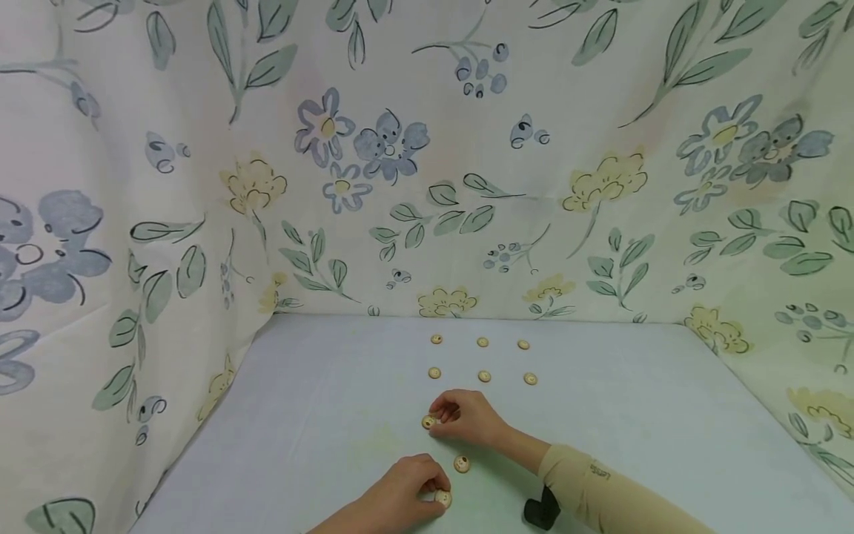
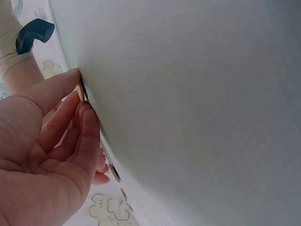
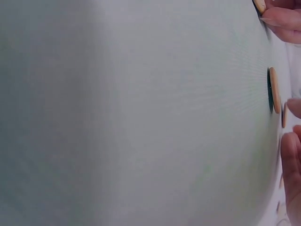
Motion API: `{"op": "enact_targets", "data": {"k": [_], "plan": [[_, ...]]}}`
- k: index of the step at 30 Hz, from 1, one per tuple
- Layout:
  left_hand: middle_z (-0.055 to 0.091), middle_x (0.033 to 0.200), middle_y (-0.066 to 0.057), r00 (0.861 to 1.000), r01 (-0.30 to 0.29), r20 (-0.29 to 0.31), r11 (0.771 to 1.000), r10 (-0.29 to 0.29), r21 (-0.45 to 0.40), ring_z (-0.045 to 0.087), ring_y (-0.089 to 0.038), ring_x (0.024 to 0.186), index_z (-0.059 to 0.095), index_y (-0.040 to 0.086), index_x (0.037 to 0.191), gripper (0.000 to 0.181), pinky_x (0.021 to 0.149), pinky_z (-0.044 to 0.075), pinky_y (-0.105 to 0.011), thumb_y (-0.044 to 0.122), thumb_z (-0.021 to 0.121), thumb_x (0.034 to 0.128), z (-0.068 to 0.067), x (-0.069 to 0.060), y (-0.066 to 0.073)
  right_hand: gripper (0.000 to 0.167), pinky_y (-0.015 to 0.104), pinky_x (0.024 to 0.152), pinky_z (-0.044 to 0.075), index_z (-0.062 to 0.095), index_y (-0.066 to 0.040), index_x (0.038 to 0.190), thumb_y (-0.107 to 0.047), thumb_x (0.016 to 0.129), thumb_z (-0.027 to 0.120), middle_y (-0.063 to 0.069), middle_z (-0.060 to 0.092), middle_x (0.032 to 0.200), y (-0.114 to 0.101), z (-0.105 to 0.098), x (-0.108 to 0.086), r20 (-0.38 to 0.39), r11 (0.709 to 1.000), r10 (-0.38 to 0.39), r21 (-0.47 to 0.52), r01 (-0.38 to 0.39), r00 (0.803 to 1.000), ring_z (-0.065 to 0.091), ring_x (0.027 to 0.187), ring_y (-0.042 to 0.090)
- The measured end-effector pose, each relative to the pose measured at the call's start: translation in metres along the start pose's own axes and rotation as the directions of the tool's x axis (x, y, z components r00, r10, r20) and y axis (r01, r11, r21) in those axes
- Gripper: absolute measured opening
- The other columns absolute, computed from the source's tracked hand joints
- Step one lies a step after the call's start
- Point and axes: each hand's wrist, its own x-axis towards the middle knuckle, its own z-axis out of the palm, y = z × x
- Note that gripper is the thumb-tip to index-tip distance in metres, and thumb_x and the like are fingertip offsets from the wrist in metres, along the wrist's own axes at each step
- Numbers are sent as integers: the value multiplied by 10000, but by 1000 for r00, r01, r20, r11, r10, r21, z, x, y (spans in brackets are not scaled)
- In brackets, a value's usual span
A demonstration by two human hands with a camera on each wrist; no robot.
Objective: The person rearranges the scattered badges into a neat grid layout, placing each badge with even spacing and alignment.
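Near the front of the table, my left hand (image 1: 410, 486) pinches a small round wooden disc (image 1: 443, 498) between thumb and fingers. The left wrist view shows this disc (image 2: 81, 90) edge-on, close to the white surface. Farther forward, my right hand (image 1: 470, 417) has its thumb and forefinger at the edges of a second disc (image 1: 428, 422) with dark marks on its face. Between the two hands lies another disc (image 1: 462, 464), untouched, with a dark spot. Only the fingertips of the right hand (image 3: 292, 160) show in the right wrist view.
Beyond the hands, several similar discs lie in two rows, among them a near one (image 1: 484, 377) and a far one (image 1: 483, 342). A white cloth (image 1: 320, 386) covers the table. Flowered curtains (image 1: 400, 245) hang behind and beside it. A black device (image 1: 542, 510) sits by the right sleeve.
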Motion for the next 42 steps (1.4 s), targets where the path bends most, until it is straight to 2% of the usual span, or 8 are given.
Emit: {"op": "enact_targets", "data": {"k": [9,19,34,42], "plan": [[564,841,149,999,32,12,999,-32,1,492,39,770,704,113,907,108,710,444,-163,86,741,809,-1,1,1,228,226,703,511,701,-101,984,-201,809,805,-33,650,844,-2,-7,-9,-26,999,36,39,-35,999,587,758,68],[545,829,168,999,52,15,999,-52,-8,479,37,751,704,129,900,113,697,436,-163,91,746,802,1,1,-1,237,228,711,524,703,-80,989,-201,811,802,-10,667,857,-2,-11,-23,-45,996,31,84,-27,999,611,783,88],[545,835,169,999,45,6,999,-45,-15,482,39,757,698,128,893,116,699,442,-165,83,747,798,2,0,-2,226,222,708,524,703,-82,996,-187,817,794,7,670,865,-6,-12,-40,-14,987,70,143,-67,997,599,772,59],[545,828,164,999,35,7,999,-35,-17,482,43,748,701,125,891,120,690,443,-160,79,753,794,2,2,-3,218,229,696,530,703,-80,974,-186,810,800,-4,663,843,-5,-12,-50,-16,988,61,142,-58,998,603,768,64]]}}
